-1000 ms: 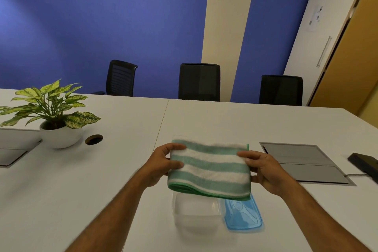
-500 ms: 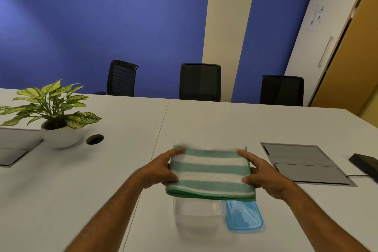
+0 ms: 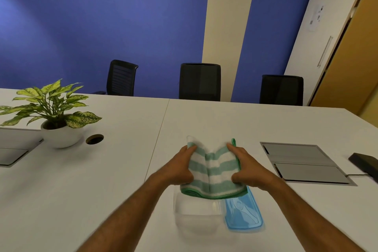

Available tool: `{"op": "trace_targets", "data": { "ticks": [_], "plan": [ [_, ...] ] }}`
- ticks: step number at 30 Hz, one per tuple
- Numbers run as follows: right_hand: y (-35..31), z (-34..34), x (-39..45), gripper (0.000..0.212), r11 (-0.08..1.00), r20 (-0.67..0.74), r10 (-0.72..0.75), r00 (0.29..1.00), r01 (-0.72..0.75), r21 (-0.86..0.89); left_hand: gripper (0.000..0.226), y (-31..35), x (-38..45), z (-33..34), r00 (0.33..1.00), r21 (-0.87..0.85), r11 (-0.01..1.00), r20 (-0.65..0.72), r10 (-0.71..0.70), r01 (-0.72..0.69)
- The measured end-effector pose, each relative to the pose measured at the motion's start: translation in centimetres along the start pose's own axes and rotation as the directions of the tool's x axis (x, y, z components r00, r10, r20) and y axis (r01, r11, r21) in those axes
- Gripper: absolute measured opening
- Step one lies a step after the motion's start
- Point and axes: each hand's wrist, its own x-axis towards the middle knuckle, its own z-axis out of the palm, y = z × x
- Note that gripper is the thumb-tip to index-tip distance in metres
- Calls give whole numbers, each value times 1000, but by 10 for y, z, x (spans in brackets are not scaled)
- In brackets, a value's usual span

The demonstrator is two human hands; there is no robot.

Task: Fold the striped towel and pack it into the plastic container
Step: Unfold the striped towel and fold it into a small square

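The person is holding the striped towel (image 3: 212,172) with both hands, just above the plastic container (image 3: 197,214). The towel is soft and fluffy, with green and white stripes and a dark green edge. It is being squeezed together from both sides, so a deep fold is running down its middle. The left hand (image 3: 181,166) is gripping the towel's left side, fingers curled over the top. The right hand (image 3: 248,168) is gripping its right side the same way.

The plastic container is sitting near the desk's (image 3: 114,172) near edge. It is see-through with rounded corners, and it is looking blurry. The towel is hiding its far rim. A flat blue lid (image 3: 243,214) is lying on the desk, touching the container's right side. The towel is covering the lid's far end.

A leafy plant in a smooth white pot (image 3: 61,135) is standing toward the desk's left edge.
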Motion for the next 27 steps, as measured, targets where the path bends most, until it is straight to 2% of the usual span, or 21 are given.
{"op": "trace_targets", "data": {
  "ticks": [8,14,17,20,24,27],
  "plan": [
    [-24,21,7,104,995,2,-27,1000,27,-100,105,20,8,19,999,63,997,18,42,-43],
    [-35,36,12,108,993,9,-55,998,55,-108,103,26,12,24,998,15,998,24,64,-64],
    [-35,42,16,103,994,3,-60,998,60,-94,97,22,17,27,998,0,998,28,61,-61],
    [-33,46,18,97,995,-16,-74,997,73,-64,101,26,9,22,996,6,997,35,77,-78],
    [-31,50,17,100,998,-63,-62,996,61,-15,114,27,3,15,989,-97,992,122,86,-75],
    [-29,52,18,107,998,-129,-54,990,49,-40,118,31,3,12,977,-200,973,156,146,-114]
  ]
}}
